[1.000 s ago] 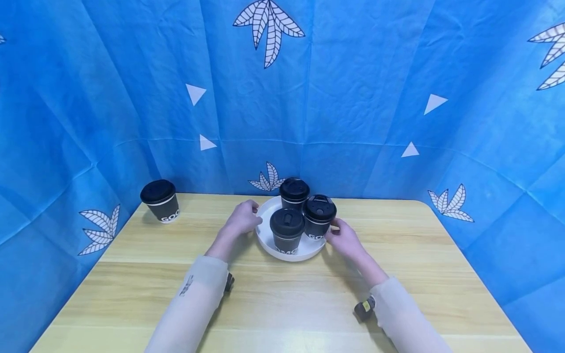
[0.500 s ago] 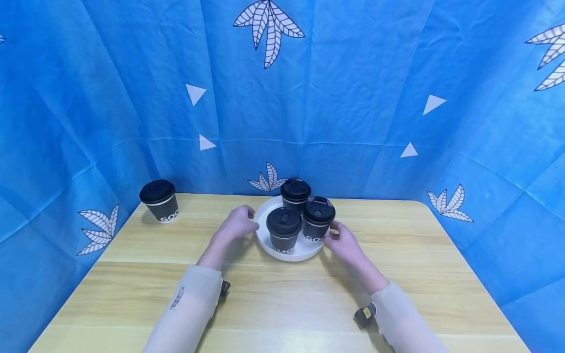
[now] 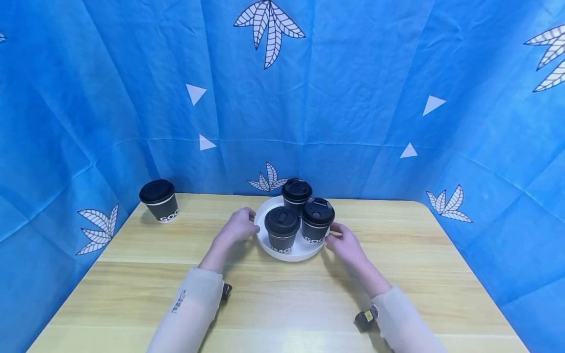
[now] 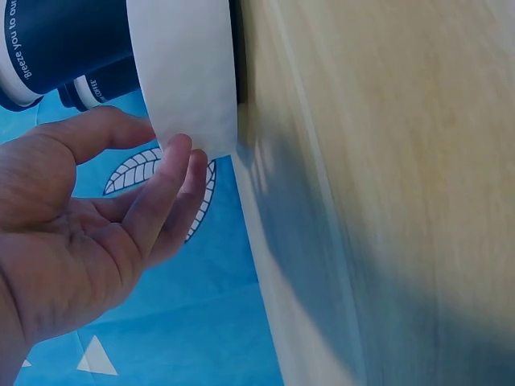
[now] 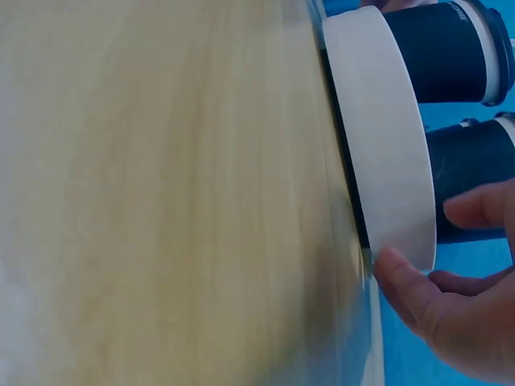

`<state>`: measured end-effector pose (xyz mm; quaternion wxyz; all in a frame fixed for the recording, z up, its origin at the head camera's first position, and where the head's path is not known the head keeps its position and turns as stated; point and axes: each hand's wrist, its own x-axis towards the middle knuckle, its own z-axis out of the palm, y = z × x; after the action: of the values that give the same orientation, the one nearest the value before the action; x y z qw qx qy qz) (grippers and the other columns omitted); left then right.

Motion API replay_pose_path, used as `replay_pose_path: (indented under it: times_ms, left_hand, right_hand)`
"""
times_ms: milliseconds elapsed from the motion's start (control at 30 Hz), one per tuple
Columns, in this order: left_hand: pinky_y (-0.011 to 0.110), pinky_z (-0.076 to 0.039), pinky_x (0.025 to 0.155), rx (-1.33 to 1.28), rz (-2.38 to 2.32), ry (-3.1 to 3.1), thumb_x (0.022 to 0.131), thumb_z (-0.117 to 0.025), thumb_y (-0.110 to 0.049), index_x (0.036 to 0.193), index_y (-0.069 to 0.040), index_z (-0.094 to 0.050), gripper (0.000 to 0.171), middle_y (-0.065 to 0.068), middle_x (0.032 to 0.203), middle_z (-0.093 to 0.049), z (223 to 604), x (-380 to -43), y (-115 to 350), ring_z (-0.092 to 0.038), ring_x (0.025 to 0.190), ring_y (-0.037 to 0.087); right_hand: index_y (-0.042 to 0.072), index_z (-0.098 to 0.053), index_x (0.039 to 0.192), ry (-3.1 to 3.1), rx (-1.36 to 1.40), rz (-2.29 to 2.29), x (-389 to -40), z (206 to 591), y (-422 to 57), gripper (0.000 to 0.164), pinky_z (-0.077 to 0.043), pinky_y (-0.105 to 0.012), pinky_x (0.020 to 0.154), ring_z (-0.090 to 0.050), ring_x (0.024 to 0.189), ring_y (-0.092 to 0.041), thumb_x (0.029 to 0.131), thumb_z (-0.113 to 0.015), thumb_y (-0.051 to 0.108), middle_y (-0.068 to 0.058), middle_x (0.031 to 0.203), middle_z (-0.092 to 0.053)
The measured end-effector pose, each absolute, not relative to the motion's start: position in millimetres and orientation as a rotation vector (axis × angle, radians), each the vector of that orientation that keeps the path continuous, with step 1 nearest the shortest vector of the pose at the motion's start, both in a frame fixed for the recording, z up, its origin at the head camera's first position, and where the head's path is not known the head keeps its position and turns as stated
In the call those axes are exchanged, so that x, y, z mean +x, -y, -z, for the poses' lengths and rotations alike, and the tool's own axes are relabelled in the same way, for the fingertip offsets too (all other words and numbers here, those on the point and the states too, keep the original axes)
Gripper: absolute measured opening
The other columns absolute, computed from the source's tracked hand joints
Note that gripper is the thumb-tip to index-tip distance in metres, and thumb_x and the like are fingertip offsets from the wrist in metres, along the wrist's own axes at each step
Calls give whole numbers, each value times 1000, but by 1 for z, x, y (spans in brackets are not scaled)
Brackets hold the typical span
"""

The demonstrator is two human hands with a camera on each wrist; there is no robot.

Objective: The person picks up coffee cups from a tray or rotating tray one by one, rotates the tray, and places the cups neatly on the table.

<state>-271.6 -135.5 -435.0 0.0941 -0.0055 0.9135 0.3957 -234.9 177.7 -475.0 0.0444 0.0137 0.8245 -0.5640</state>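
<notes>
A round white tray [image 3: 289, 257] stands on the table, carrying three dark paper cups with black lids: a front cup [image 3: 282, 228], a right cup [image 3: 317, 220] and a back cup [image 3: 296, 193]. At its left edge my left hand [image 3: 239, 227] holds the rim; the left wrist view has thumb and fingertips against the tray wall [image 4: 187, 72]. My right hand [image 3: 346, 243] grips the opposite side. In the right wrist view its index finger [image 5: 406, 281] presses the lower wall, while the thumb [image 5: 479, 207] reaches over the rim before a cup.
Another lidded dark cup [image 3: 160, 202] stands alone at the table's back left. Blue patterned cloth [image 3: 353, 98] hangs behind and along both sides of the wooden table [image 3: 282, 304]. Each forearm wears a small dark camera near the cuff.
The tray has turned slightly clockwise seen from above: the front cup shifted left, the back cup a little right. My left hand drew slightly left and nearer; the right hand barely moved.
</notes>
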Motion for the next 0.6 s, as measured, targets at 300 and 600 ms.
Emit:
replay_pose_path:
  times_ms: [300, 600]
  left_hand:
    - [49, -50, 108, 6, -1240, -2714, 89, -66, -2, 137, 9, -54, 51, 24, 136, -61, 440, -277, 135, -59, 125, 38]
    - [47, -52, 105, 21, -1242, -2732, 90, -63, -1, 136, 8, -56, 47, 24, 133, -62, 443, -286, 139, -60, 119, 36]
  right_hand:
    - [-6, -49, 148, -2462, 140, 1872, -255, 478, -184, 53, -54, -33, 97, -62, 115, -27, 96, -53, 3, -25, 143, -56]
    - [-8, -44, 151, -2440, 125, 1834, -269, 478, -185, 53, -52, -37, 104, -58, 124, -29, 100, -53, 5, -28, 151, -49]
